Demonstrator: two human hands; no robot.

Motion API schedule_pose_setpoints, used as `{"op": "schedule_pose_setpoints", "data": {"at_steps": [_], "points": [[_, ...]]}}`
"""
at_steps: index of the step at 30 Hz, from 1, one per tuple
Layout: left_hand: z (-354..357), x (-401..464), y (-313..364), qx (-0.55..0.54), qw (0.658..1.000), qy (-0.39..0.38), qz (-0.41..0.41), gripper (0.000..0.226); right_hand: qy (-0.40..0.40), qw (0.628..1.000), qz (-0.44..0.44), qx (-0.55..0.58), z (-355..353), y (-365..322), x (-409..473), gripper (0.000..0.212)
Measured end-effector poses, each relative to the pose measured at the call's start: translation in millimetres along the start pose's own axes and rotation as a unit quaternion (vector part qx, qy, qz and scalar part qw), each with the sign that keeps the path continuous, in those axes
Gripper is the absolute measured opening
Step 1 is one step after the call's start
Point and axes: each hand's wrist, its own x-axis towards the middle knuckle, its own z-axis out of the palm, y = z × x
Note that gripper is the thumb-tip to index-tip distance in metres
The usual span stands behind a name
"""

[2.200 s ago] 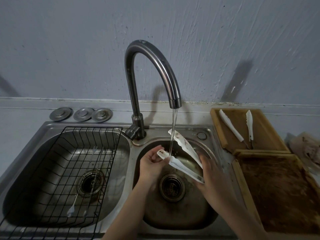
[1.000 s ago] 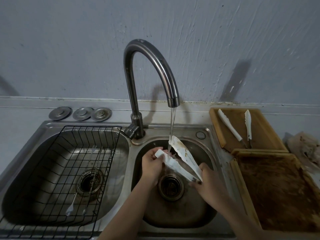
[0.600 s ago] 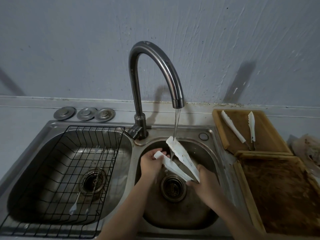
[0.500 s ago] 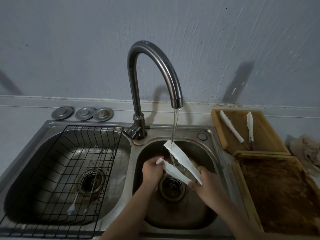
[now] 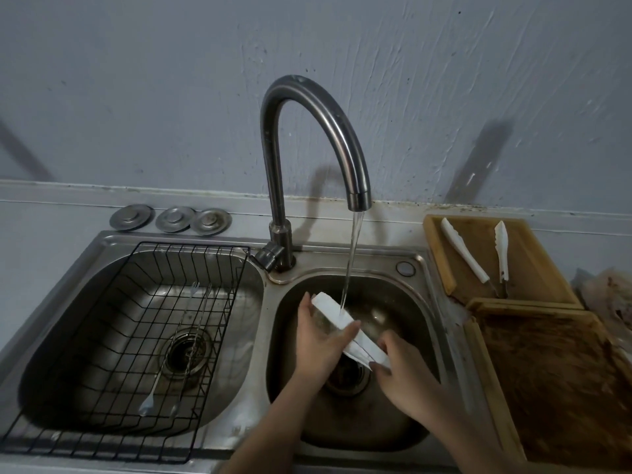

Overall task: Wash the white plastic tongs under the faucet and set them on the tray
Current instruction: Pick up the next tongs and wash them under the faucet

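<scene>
The white plastic tongs (image 5: 337, 314) lie slanted over the right sink basin (image 5: 403, 415), their two arms pressed close together. Water from the curved steel faucet (image 5: 307, 131) streams onto their upper end. My left hand (image 5: 319, 340) wraps around the tongs' middle from the left, thumb over the top. My right hand (image 5: 400, 367) grips the lower hinge end. A second pair of white tongs (image 5: 478, 254) lies spread on the wooden tray (image 5: 533, 254) at the back right.
A black wire rack (image 5: 113, 336) sits in the left basin with thin metal utensils (image 5: 178, 354) on it. Three metal drain plugs (image 5: 171, 218) rest behind the sink. A stained wooden board (image 5: 554, 381) lies right of the sink, with a crumpled bag (image 5: 608, 292) beyond it.
The tongs' arms, spread apart before, are now squeezed together. My left hand has slid from the tip onto their middle, and both hands sit slightly lower in the basin.
</scene>
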Motion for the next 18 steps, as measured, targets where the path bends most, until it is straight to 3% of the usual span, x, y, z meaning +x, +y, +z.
{"op": "schedule_pose_setpoints", "data": {"at_steps": [2,4,6,8,11,13,15,18], "points": [[-9.7,6.8,1.8,0.071,0.997,0.034,0.01,0.076,-0.002,1.0,-0.006,0.0,1.9,-1.3,-0.5,0.023],[-19.9,14.4,-2.5,0.074,0.995,0.071,0.02,0.041,-0.009,1.0,-0.008,-0.002,0.9,-1.9,-1.5,0.019],[-24.3,19.4,-5.5,0.087,0.99,0.112,0.027,0.025,-0.011,1.0,-0.009,-0.007,-0.2,-0.8,-2.5,0.019],[-21.1,21.1,-6.1,0.101,0.992,0.075,0.009,0.038,-0.007,1.0,-0.009,-0.004,-1.4,-0.3,-3.0,0.019],[-2.7,11.6,-4.1,0.167,0.985,-0.022,-0.045,0.1,0.002,1.0,-0.016,0.009,-1.2,-0.8,-2.5,0.022],[7.1,5.4,1.0,0.214,0.976,-0.007,-0.031,0.115,0.012,0.999,-0.021,0.022,-1.6,-2.5,-2.7,0.022],[3.4,11.7,4.1,0.244,0.968,0.053,0.009,0.094,0.027,0.999,-0.026,0.023,-2.7,-2.9,-2.1,0.018],[-17.3,32.3,1.5,0.216,0.969,0.112,0.043,0.033,0.044,0.999,-0.024,0.014,-5.8,0.8,-1.7,0.016]]}}
